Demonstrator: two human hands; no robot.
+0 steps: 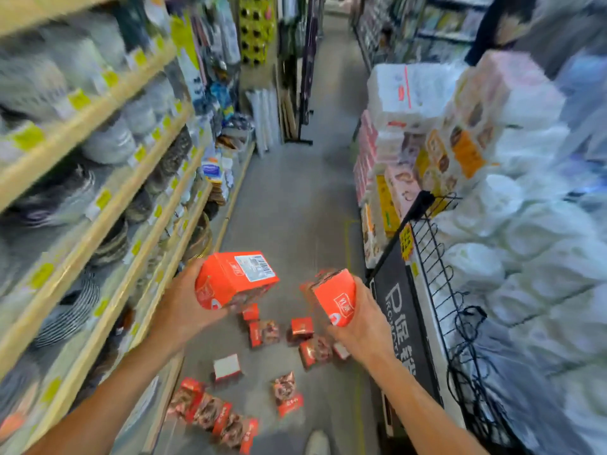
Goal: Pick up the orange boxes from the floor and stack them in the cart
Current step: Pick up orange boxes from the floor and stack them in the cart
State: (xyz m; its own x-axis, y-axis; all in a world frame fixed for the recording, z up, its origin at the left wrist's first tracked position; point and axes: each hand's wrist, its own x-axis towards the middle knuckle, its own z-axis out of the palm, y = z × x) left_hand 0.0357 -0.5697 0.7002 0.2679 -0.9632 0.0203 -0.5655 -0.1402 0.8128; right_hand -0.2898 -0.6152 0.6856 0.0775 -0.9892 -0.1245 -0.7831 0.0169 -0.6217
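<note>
1. My shoe point(318, 442) is showing at the bottom edge, standing on the grey floor point(289, 205) of a shop aisle.
2. Orange boxes are lying scattered on the floor ahead of me: a row of them point(216, 415) lying close together near my left forearm, one with a white face up point(226, 367), one on its own point(286, 394), and a cluster point(295, 333) lying below my hands.
3. My left hand point(184, 303) is gripping an orange box point(235, 279) from its left side, fingers curled under it, its barcode label facing up.
4. My right hand point(359, 318) is grasping a second orange box point(333, 298), fingers wrapped round its right side; both boxes are being held in the air, apart from each other.
5. The black wire cart point(430, 257) is standing just right of my right hand, bearing a dark sign with white characters.
6. Wooden shelves point(98, 178) of stacked dishes are running along my left; wrapped white packs point(532, 224) are piled on my right, blurred.
</note>
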